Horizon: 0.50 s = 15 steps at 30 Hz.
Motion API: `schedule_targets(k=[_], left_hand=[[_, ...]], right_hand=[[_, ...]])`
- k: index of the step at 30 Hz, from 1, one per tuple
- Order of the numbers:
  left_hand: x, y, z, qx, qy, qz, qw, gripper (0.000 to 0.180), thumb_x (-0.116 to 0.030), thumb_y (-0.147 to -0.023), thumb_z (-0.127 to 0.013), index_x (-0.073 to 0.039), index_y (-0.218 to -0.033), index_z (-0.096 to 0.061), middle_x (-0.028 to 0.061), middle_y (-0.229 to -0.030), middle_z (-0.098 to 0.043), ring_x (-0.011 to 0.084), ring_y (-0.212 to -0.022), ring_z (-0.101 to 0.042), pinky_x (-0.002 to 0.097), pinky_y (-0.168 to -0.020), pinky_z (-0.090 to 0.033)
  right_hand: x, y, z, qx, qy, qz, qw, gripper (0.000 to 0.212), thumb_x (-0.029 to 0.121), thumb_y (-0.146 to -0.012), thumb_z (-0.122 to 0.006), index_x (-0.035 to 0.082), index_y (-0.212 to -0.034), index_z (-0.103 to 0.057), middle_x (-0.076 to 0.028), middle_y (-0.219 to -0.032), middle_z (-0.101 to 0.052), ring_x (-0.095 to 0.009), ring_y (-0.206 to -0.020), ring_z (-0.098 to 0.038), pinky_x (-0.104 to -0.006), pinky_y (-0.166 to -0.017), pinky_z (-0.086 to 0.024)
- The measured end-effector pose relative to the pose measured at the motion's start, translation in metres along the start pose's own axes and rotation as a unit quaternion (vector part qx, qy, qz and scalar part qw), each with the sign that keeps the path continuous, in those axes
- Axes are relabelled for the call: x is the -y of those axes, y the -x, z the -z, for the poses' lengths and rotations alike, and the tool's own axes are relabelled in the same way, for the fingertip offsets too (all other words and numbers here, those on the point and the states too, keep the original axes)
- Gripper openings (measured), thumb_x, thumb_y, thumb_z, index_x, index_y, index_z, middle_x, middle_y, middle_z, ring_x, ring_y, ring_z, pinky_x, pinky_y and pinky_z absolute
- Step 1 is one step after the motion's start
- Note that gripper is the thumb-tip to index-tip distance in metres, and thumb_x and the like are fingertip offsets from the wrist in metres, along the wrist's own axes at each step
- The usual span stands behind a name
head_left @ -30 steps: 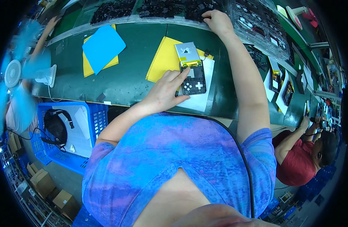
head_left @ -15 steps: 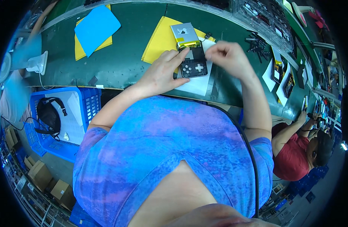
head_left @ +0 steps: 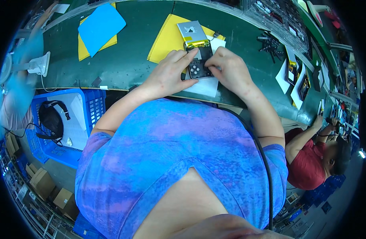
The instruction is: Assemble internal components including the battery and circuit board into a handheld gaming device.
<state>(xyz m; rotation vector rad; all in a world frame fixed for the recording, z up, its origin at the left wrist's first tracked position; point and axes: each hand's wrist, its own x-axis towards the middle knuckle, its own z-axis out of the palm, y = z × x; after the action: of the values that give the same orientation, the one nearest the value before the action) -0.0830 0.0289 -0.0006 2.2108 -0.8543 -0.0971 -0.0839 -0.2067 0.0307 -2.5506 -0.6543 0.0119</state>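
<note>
A black handheld game console (head_left: pixel 197 63) with pale round buttons lies on the bench. My left hand (head_left: pixel 172 74) holds it from the left, index finger across its upper part and thumb along its lower edge. At the console's right side, my right hand (head_left: pixel 231 72) is bent with thumb and forefinger pinched together, covering the cross-shaped button. Whatever is between those fingertips is too small to make out. Just beyond the console sits a silver battery pack (head_left: pixel 191 32) with yellow tape on its near edge. Under them are a white sheet (head_left: pixel 206 87) and a yellow sheet (head_left: pixel 161 46).
Blue and yellow sheets (head_left: pixel 101 30) lie at the bench's left, near a white fan (head_left: pixel 39 64). To the right are a pile of black parts (head_left: pixel 270 46) and more consoles (head_left: pixel 302 85). A blue crate (head_left: pixel 93 109) stands below left. A co-worker (head_left: pixel 310 159) sits at right.
My right hand has come down and left onto the console's right side, covering the cross-shaped button. The left hand keeps its hold.
</note>
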Motion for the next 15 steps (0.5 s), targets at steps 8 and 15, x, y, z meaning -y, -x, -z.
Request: schedule_targets(k=[8, 15], left_hand=[[0.002, 0.005, 0.001, -0.007, 0.019, -0.018, 1.000, 0.086, -0.025, -0.079, -0.081, -0.001, -0.150, -0.039, 0.0147, -0.111, -0.056, 0.0322, -0.105, -0.056, 0.0404, -0.090, -0.048], [0.000, 0.003, 0.004, 0.006, 0.021, -0.027, 0.999, 0.082, -0.025, -0.080, -0.080, 0.000, -0.147, -0.041, 0.0168, -0.118, -0.056, 0.0332, -0.110, -0.055, 0.0412, -0.096, -0.048]], right_hand=[[-0.007, -0.043, 0.025, -0.015, -0.112, 0.054, 0.992, 0.006, 0.012, -0.079, -0.074, 0.008, -0.083, -0.074, -0.009, -0.078, -0.065, -0.028, -0.072, -0.066, -0.0376, -0.064, -0.053], [-0.065, -0.204, 0.009, -0.143, 0.078, 0.010, 0.987, 0.017, 0.020, -0.085, -0.072, 0.016, -0.100, -0.079, -0.009, -0.098, -0.069, -0.027, -0.095, -0.067, -0.0408, -0.084, -0.053]])
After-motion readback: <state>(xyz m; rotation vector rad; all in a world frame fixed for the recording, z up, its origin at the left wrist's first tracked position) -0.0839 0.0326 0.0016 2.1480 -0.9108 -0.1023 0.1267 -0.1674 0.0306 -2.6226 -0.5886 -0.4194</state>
